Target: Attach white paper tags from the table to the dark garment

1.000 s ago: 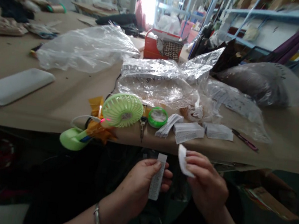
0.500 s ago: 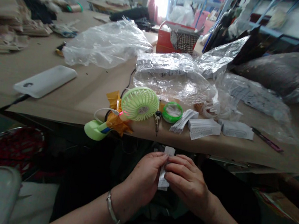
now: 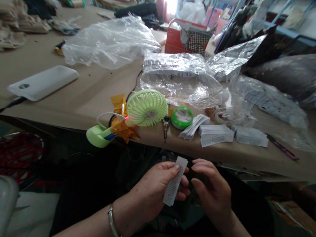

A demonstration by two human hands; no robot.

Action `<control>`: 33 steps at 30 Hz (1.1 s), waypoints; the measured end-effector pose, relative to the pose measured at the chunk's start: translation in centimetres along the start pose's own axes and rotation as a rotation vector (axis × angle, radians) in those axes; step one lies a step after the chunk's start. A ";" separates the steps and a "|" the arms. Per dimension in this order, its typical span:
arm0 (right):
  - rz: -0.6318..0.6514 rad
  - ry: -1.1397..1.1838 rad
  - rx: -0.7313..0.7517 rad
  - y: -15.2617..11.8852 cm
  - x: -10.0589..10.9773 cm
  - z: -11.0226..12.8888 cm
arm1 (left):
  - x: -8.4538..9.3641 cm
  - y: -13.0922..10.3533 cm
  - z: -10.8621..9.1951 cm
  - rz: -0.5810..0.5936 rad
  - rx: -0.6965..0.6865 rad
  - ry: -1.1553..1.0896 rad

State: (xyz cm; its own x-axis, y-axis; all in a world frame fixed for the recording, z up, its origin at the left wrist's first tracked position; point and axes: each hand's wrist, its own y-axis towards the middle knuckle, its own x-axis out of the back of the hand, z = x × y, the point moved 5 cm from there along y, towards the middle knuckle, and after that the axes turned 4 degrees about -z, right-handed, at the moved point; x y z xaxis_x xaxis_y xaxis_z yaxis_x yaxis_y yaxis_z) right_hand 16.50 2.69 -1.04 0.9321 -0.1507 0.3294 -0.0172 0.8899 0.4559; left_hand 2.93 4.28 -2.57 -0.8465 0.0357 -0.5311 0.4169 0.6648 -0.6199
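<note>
My left hand (image 3: 156, 188) grips a thin stack of white printed labels (image 3: 175, 183), thumb on top and fingers curled beneath, below the table's front edge. Just right of the labels, my right hand (image 3: 214, 188) is apart from them, its fingers loosely bent, thumb and fingers separated, nothing between them. On the table above the hands lie several bundles of similar labels: a fanned one (image 3: 194, 126), a spread pile (image 3: 215, 135) and a neat stack (image 3: 251, 137). A round green tub (image 3: 182, 117) with whitish contents stands beside them.
A green fan (image 3: 147, 108) and a small pointed tool (image 3: 166, 127) sit near the table's edge. Clear plastic bags (image 3: 180, 78) lie behind. A white power bank (image 3: 44, 82) with a black cable is at left, a slim purple tool (image 3: 282, 146) at right.
My right hand has come off the labels and moved right, its fingers opening. My left hand keeps hold of the labels, now tilted to the right at the top, with their printed face showing.
</note>
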 end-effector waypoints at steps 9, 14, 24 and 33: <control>0.450 0.846 -0.649 0.3 -3.3 -3.4 | -1.0 -1.0 1.1 0.206 0.028 0.120; 0.449 0.911 -0.666 0.1 -3.9 -3.6 | -0.8 -1.1 1.3 0.171 0.037 0.150; 0.331 0.458 -0.470 0.7 -2.5 -1.9 | 0.0 -0.8 1.0 0.087 -0.008 0.120; 0.143 -0.352 0.094 0.9 -1.1 1.8 | 0.6 -0.6 0.8 0.034 -0.028 0.109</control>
State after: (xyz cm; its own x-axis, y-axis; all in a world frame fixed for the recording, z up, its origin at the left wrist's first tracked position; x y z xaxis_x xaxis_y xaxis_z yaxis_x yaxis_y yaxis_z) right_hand 14.75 2.89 0.53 0.7372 -0.1808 0.6510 -0.1865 0.8716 0.4533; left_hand 2.43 3.35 -3.02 -0.8636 0.1384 -0.4847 0.4378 0.6826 -0.5852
